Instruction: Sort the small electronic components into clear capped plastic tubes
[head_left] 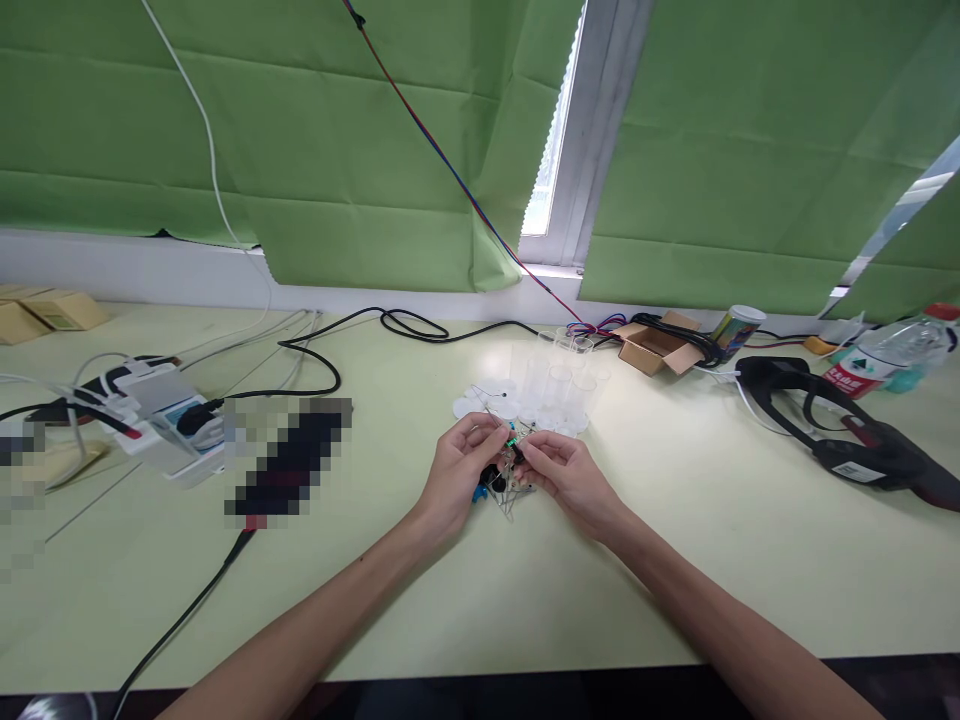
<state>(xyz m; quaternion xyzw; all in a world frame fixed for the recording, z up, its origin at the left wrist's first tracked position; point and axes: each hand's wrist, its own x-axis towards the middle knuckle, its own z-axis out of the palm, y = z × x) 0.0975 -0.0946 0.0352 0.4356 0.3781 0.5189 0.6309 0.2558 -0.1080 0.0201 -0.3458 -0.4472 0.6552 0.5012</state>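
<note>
Both hands meet above a small pile of electronic components [501,490] with thin wire leads, some blue and some black. My left hand [463,455] is closed, its thumb and fingers pinching at a small green part [512,442]. From the other side my right hand [562,468] is closed too, fingertips against a small dark piece just beside the green one. Whether these two pieces are joined I cannot tell. Right behind the hands stand several clear plastic cups [555,380], with round white lids [499,398] lying to their left.
Left on the table are a dark pixelated device [292,460] with a cable and a white power strip [169,420]. A small cardboard box [660,345], a can [739,330], a black headset-like frame [832,430] and a plastic bottle [892,350] stand right. A black cable [420,325] runs behind.
</note>
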